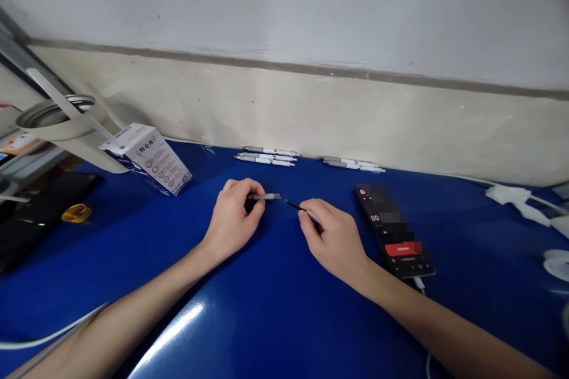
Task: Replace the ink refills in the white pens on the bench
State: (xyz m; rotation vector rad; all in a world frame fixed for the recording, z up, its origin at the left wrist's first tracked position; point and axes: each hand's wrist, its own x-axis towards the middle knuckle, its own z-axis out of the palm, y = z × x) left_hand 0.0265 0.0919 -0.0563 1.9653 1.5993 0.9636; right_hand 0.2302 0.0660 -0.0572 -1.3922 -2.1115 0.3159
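In the head view, the left hand (232,216) pinches a short grey pen part (268,196) above the middle of the blue table (267,308). To its right, the right hand (335,237) grips a slim dark-tipped piece (293,205), its tip close to the grey part; whether they touch I cannot tell. White pens (267,159) lie at the far side, a phone (393,231) right.

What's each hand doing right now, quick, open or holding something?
Left hand: closed, holding a slim grey pen part.
Right hand: closed, holding a thin black rod, probably another pen piece.
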